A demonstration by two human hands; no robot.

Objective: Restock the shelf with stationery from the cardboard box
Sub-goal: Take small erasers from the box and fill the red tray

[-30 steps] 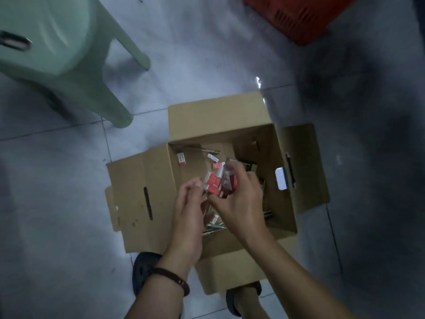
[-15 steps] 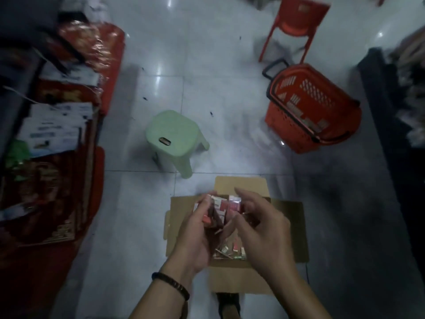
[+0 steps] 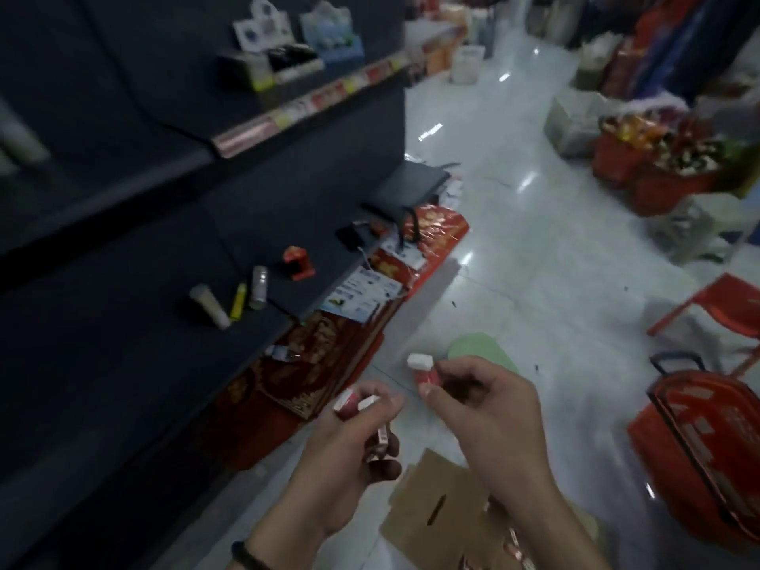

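Note:
My left hand point(image 3: 353, 442) grips a bunch of small red-and-white stationery packs point(image 3: 355, 405). My right hand point(image 3: 485, 409) pinches a single red-and-white pack point(image 3: 423, 369) between thumb and fingers, raised in front of me. The open cardboard box point(image 3: 436, 508) lies on the floor under my forearms, with a few more small items showing inside near my right wrist. The dark shelf unit point(image 3: 135, 335) stands to my left; its middle board carries a white tube point(image 3: 209, 305), a yellow marker point(image 3: 238, 301), a grey cylinder point(image 3: 259, 288) and a red item point(image 3: 299, 263).
Red patterned packets point(image 3: 312, 364) are stacked along the shelf's base. A green stool point(image 3: 481, 351) stands just beyond my hands. A red wheeled basket point(image 3: 699, 446) is at right, a red chair point(image 3: 724, 306) behind it. More baskets and bags crowd the far right.
The view has swung up from the box and floor to the shelf on the left. My hands have lifted out of the box and separated, the right one taking a single pack.

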